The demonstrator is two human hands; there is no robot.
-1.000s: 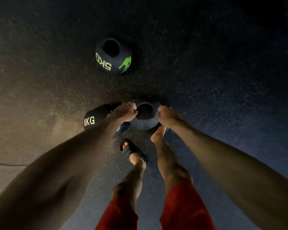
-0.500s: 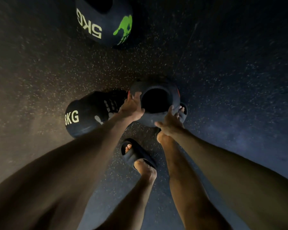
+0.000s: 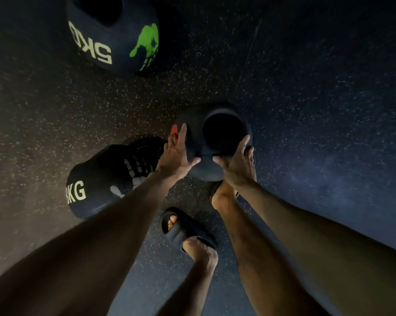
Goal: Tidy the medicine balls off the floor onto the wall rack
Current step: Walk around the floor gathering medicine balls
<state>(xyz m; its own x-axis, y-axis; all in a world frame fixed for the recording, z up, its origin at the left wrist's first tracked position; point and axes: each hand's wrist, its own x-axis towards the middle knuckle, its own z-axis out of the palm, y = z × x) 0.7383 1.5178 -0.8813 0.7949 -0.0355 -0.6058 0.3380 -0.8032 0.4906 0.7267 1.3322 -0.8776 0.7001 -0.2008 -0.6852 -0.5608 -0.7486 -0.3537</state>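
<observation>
Above speckled floor (image 3: pixel 306 110), left hand (image 3: pixel 177 156), right hand (image 3: pixel 239 163) press medicine ball (image 3: pixel 206 171) sides, fingers spread straight.

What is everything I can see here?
5KG ball: one, black with green handprint, top left.
8KG ball: one, black with pale handprint, left of centre.
Third ball: one, black with red mark, centre.
Floor: one, dark speckled, all around.
Sandals: two, black, worn, bottom centre; one mostly hidden.
Legs: two, bare, bottom centre.
Left hand: one, bare, pressing third ball's left side.
Right hand: one, bare, pressing its right side.
</observation>
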